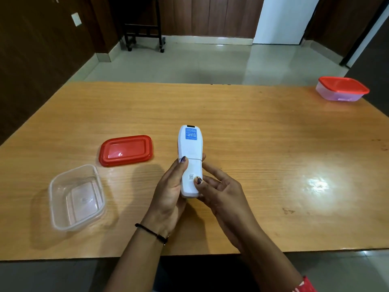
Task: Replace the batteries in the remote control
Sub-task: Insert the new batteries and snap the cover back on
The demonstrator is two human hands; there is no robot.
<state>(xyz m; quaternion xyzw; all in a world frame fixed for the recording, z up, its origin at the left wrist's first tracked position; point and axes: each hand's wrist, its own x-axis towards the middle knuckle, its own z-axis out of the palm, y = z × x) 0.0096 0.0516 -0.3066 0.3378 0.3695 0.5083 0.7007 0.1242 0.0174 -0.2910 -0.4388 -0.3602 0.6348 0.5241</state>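
White remote back-up, gripped between left hand and right hand fingers.

white remote control, back side up with blue label, battery cover closed, lengthwise above the table

Both arms reached up from the bottom of the frame to its middle, where the left hand and the right hand curled around the white remote, thumbs on top.
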